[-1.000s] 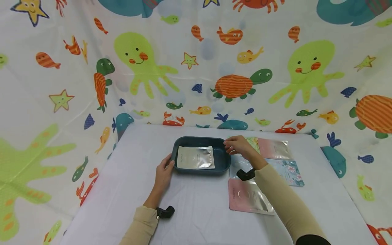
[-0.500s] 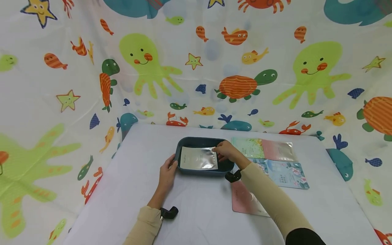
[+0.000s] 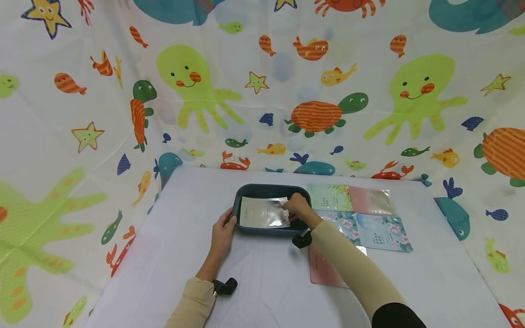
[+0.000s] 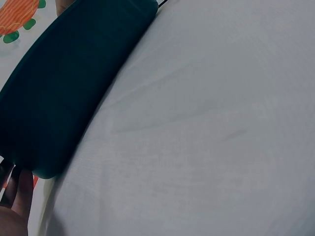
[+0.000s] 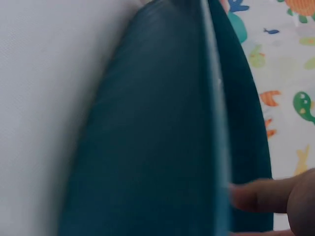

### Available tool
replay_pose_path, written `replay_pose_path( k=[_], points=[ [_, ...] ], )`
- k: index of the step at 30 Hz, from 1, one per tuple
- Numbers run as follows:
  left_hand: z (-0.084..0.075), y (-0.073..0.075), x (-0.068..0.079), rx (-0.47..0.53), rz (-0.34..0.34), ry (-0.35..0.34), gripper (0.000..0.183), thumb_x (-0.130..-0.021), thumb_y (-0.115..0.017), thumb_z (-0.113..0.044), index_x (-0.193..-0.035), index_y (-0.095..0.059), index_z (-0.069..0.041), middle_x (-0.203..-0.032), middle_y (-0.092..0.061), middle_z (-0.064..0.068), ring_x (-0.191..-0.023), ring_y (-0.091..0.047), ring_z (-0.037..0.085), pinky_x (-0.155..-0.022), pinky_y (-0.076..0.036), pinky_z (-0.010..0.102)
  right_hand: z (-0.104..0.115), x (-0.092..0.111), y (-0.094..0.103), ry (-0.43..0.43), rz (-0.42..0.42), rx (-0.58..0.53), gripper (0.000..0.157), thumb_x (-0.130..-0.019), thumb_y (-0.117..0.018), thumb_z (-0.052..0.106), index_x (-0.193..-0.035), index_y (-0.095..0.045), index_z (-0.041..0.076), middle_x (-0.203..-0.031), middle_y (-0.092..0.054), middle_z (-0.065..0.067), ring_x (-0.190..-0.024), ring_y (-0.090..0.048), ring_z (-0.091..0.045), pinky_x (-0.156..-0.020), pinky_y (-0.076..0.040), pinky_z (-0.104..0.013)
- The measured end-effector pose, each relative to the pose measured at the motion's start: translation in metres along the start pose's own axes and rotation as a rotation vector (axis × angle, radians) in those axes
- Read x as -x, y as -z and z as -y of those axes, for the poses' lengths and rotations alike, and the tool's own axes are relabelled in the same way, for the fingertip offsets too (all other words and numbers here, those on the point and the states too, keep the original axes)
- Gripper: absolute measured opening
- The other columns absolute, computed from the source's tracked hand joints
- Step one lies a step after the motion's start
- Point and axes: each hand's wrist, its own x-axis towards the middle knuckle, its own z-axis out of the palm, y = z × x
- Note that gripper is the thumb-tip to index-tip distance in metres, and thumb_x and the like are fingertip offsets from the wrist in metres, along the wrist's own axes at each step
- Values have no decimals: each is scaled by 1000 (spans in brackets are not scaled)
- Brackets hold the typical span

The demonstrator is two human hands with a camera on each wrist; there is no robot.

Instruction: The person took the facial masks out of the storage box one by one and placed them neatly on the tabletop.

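A dark teal rectangular tray (image 3: 272, 231) stands on the table, with a flat silver foil sachet (image 3: 260, 213) lying in its left part. My left hand (image 3: 221, 234) holds the tray's left end; fingers (image 4: 22, 191) show against that end in the left wrist view. Inside the right part of the tray is my right hand (image 3: 298, 207), its fingers bent down and pinching the sachet's right edge. In the right wrist view, a fingertip (image 5: 246, 195) shows just behind the tray's near wall, while the sachet is hidden there.
Right of the tray lie more flat sachets: a green one (image 3: 330, 197), a pink-and-silver one (image 3: 371, 200) and blue floral ones (image 3: 383, 233). A pink sachet (image 3: 324, 269) nearer me is partly under my right forearm. A sea-animal cloth (image 3: 262, 100) hangs behind the white table (image 3: 184, 209).
My right hand has moved left and down from the tray's back right rim to the sachet's right end. My left hand has stayed at the tray's left end.
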Motion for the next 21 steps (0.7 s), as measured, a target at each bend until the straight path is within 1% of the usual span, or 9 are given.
replay_pose_path(
  k=[4, 6, 7, 9, 12, 14, 16, 19, 21],
  points=[
    [20, -1, -8, -3, -3, 2, 45, -102, -49, -14, -144, -43, 2, -142, -51, 23, -126, -52, 31, -90, -47, 14, 1, 1, -4, 11, -71, 124, 11, -87, -61, 7, -82, -62, -3, -75, -58, -12, -56, -65, -24, -50, -57, -35],
    [32, -3, -13, -2, -14, -3, 45, -102, -49, -16, -144, -44, 0, -141, -52, 22, -126, -52, 30, -88, -46, 11, 3, 3, -5, -2, -87, 143, 11, -87, -61, 7, -81, -62, -2, -73, -59, -11, -56, -65, -25, -51, -57, -35],
    [37, -3, -15, 0, -22, -10, 45, -102, -50, -17, -144, -45, -1, -141, -53, 22, -126, -52, 30, -89, -46, 12, 4, 2, -6, -15, -84, 126, 12, -87, -62, 8, -87, -63, -4, -78, -61, -13, -58, -66, -25, -52, -57, -35],
    [38, -5, -15, -3, -34, -28, 45, -101, -51, -17, -143, -46, -1, -139, -54, 21, -124, -53, 31, -90, -47, 14, 5, 1, -6, -47, -76, 52, 23, -87, -62, 7, -105, -63, -8, -91, -64, -16, -62, -67, -26, -52, -57, -35],
    [38, -5, -16, 7, -40, -33, 45, -101, -52, -18, -143, -47, -1, -139, -55, 20, -124, -53, 30, -89, -46, 12, 4, 0, -6, -97, -71, -71, 32, -87, -62, 5, -115, -59, -10, -98, -65, -19, -64, -66, -25, -53, -57, -35],
    [38, -5, -15, 12, -38, -27, 45, -101, -52, -18, -143, -47, -2, -139, -55, 19, -125, -53, 29, -89, -45, 11, 3, -1, -7, -116, -74, -122, 28, -87, -61, 3, -112, -60, -9, -94, -65, -18, -62, -65, -22, -52, -57, -33],
    [38, -5, -15, 4, -36, -18, 45, -101, -52, -19, -143, -46, -3, -140, -54, 19, -125, -52, 28, -91, -46, 13, 1, -1, -7, -114, -78, -154, 21, -85, -61, 1, -104, -63, -8, -89, -65, -17, -61, -63, -20, -51, -57, -32],
    [38, -4, -15, -7, -29, -14, 46, -101, -51, -20, -144, -46, -4, -142, -52, 18, -128, -51, 28, -98, -47, 23, 0, -1, -8, -98, -77, -199, 14, -84, -62, -1, -98, -64, -6, -85, -64, -14, -61, -63, -19, -52, -57, -31],
    [38, -3, -15, -11, -22, -17, 46, -102, -51, -21, -144, -45, -3, -143, -51, 19, -129, -50, 29, -101, -47, 28, 0, 1, -8, -85, -69, -225, 14, -84, -63, -2, -97, -64, -6, -85, -66, -15, -61, -65, -19, -53, -58, -31]
  ],
)
